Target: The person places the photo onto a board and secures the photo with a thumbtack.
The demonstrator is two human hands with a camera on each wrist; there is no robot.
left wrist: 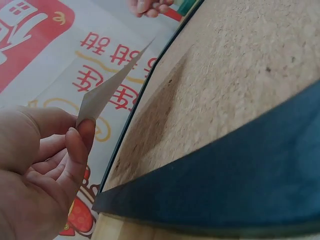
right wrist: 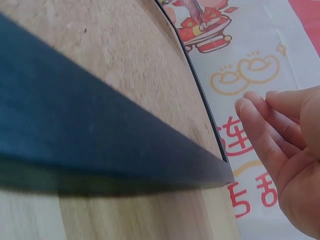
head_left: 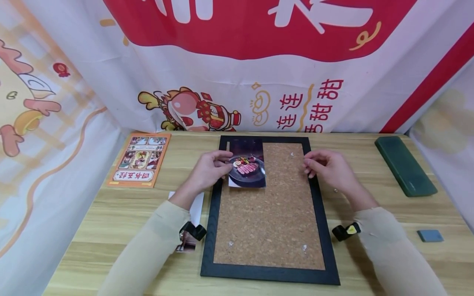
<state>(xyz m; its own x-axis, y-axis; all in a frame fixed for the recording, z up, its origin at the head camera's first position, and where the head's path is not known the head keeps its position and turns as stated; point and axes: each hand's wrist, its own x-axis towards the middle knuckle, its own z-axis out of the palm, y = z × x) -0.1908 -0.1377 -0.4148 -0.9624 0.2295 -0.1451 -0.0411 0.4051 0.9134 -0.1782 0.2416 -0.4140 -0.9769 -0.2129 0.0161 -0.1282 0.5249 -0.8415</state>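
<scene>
One food photo print, sliced meat on a dark plate, sits over the upper-left part of the corkboard. Left wrist view has it angled up off the cork, shadow underneath.

Left hand: thumb and fingers pinch the print's left edge. Grip at the margin presumably keeps the picture uncovered and the tilt adjustable.

Right hand: by the board's upper-right edge, fingertips nearly together, little gap. Can't tell if a tiny pin is in there.

Board is flat, black-framed, centre frame, long side running away from the person; likely set so both hands reach across it. Three clear pushpins on the cork, near upper right, lower left, lower right; probably parked for easy pickup. Another small clear piece on the wood table, right of the board.

White-edged sheet partly under left forearm.

Text: orange booklet, upper left, seems to read 四书五经. Backdrop repeats 连 and 甜. Green case, right: mark too small to read. Blue-grey block, lower right: no readable label.
</scene>
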